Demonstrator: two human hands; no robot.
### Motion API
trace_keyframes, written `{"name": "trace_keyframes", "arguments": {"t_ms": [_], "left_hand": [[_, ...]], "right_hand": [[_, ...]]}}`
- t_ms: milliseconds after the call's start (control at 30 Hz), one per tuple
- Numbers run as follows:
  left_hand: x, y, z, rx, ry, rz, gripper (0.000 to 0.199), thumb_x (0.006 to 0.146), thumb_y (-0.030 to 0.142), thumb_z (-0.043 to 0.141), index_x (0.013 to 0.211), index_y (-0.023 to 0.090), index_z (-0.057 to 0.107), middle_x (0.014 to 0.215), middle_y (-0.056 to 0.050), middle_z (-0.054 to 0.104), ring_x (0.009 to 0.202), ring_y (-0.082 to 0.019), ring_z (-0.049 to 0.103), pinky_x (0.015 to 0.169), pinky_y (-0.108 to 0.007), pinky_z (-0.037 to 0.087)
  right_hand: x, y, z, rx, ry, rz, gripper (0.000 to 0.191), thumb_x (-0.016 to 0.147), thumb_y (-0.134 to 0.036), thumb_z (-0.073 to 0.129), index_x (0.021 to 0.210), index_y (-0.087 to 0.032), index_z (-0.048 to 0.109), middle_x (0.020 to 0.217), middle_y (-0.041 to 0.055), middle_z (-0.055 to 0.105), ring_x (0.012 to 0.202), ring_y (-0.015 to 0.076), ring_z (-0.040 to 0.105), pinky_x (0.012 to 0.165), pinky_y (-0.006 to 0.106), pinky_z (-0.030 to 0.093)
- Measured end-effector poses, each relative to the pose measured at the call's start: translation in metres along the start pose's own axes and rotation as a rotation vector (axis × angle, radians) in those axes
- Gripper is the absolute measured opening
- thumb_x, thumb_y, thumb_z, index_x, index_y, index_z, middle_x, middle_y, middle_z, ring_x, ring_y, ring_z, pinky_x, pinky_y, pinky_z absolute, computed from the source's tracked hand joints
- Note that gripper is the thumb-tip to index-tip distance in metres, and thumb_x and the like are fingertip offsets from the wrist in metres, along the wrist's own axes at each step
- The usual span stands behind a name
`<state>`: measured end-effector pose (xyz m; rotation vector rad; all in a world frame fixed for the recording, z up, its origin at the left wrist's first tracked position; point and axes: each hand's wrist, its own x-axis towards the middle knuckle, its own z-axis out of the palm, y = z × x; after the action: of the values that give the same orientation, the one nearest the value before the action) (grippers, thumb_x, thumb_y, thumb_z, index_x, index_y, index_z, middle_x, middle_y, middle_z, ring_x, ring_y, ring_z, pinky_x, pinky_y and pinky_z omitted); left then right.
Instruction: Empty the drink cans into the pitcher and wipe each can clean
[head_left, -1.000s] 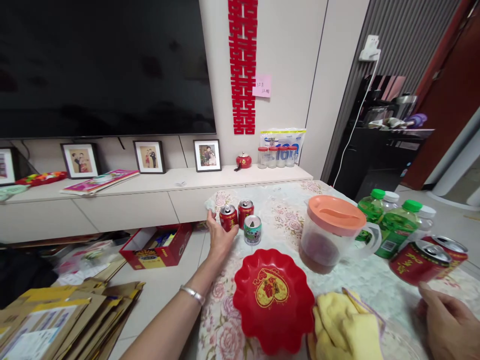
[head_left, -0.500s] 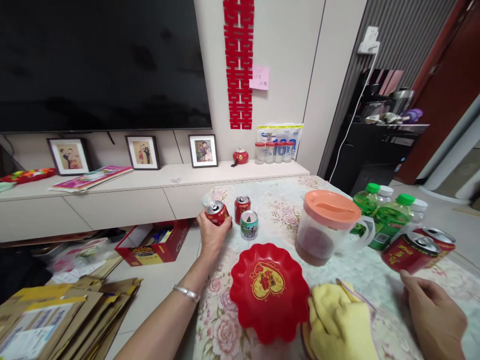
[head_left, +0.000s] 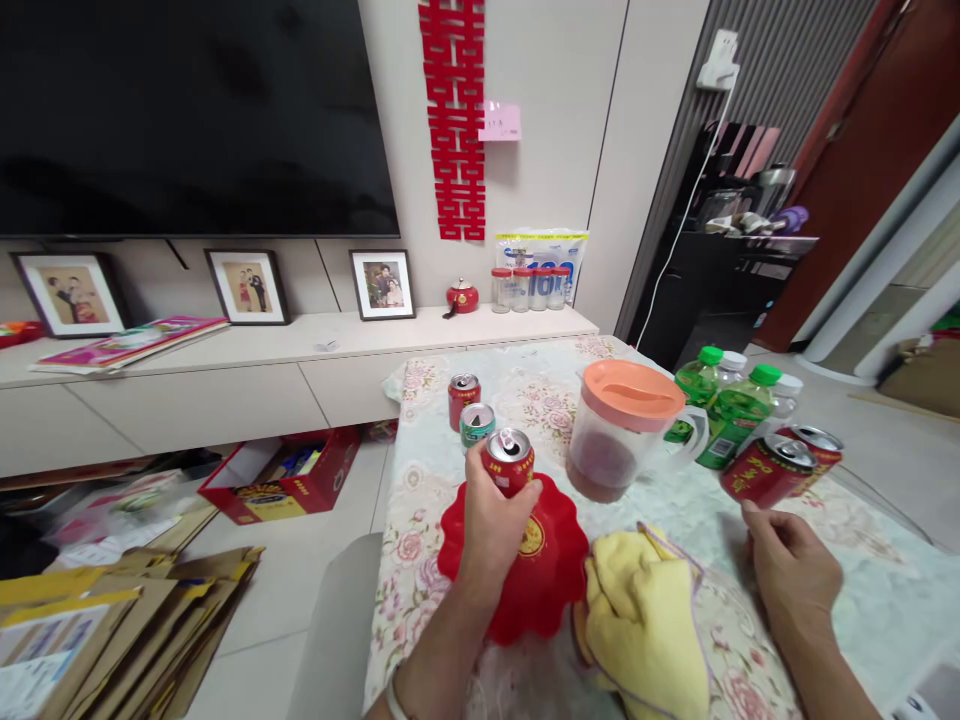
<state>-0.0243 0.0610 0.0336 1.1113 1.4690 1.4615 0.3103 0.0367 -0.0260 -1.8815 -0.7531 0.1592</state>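
Observation:
My left hand (head_left: 499, 520) is closed round an opened red drink can (head_left: 510, 465), holding it upright above the back part of a scalloped red plate (head_left: 551, 590). Just behind it stand a second red can (head_left: 465, 400) and a green can (head_left: 478, 425), both opened. On the right, my right hand (head_left: 795, 570) rests with curled fingers and nothing visible in them. Its fingertips are close to a larger red can (head_left: 765, 475), though I cannot tell whether they touch. Another red can (head_left: 817, 455) stands partly hidden behind that one.
A pitcher (head_left: 626, 430) with an orange lid and dark liquid stands mid-table. Green-capped bottles (head_left: 739, 415) are to its right. A crumpled yellow cloth (head_left: 649, 620) lies beside the plate. Left of the table, a red box (head_left: 285, 475) and flattened cardboard (head_left: 150, 630) lie on the floor.
My left hand has brought the red can from the table's left edge rightward and nearer, over the plate. The right hand stays by the larger red can. The view has shifted right.

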Motion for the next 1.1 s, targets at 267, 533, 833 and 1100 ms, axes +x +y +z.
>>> {"name": "trace_keyframes", "arguments": {"t_ms": [267,533,833,1100], "left_hand": [[-0.016,-0.023,0.008,0.135,0.038,-0.002,0.062,0.07,0.013,0.074,0.123,0.029,0.046,0.129,-0.011,0.065,0.119,-0.029,0.066,0.098,-0.045,0.053],[-0.021,-0.025,0.004,0.132,-0.026,-0.022,0.066,0.068,0.009,0.072,0.126,0.027,0.048,0.132,-0.011,0.063,0.127,-0.032,0.062,0.107,-0.049,0.047],[-0.022,-0.027,0.003,0.124,-0.024,-0.034,0.067,0.068,0.004,0.069,0.127,0.026,0.047,0.135,-0.01,0.062,0.13,-0.031,0.06,0.109,-0.048,0.045],[-0.021,-0.028,0.003,0.143,0.006,-0.014,0.073,0.068,-0.001,0.066,0.132,0.024,0.043,0.141,-0.013,0.056,0.139,-0.033,0.051,0.116,-0.052,0.039]], "right_hand": [[-0.018,-0.011,0.012,0.147,-0.112,-0.162,0.038,0.069,-0.059,0.072,0.073,-0.021,0.067,0.059,-0.001,0.061,0.061,0.0193,0.054,0.066,0.035,0.042],[-0.033,-0.033,0.028,0.555,-0.298,-0.199,0.047,0.077,-0.055,0.076,0.107,-0.02,0.072,0.108,0.0087,0.075,0.096,0.0268,0.071,0.088,0.045,0.058],[-0.016,-0.072,0.05,0.802,-0.329,-0.143,0.046,0.074,-0.05,0.082,0.107,-0.02,0.074,0.101,0.0055,0.076,0.091,0.0222,0.07,0.083,0.04,0.056],[-0.008,-0.1,0.075,0.913,-0.305,-0.139,0.047,0.074,-0.06,0.078,0.065,-0.021,0.053,0.055,-0.0087,0.044,0.049,0.0082,0.041,0.052,0.026,0.041]]}}
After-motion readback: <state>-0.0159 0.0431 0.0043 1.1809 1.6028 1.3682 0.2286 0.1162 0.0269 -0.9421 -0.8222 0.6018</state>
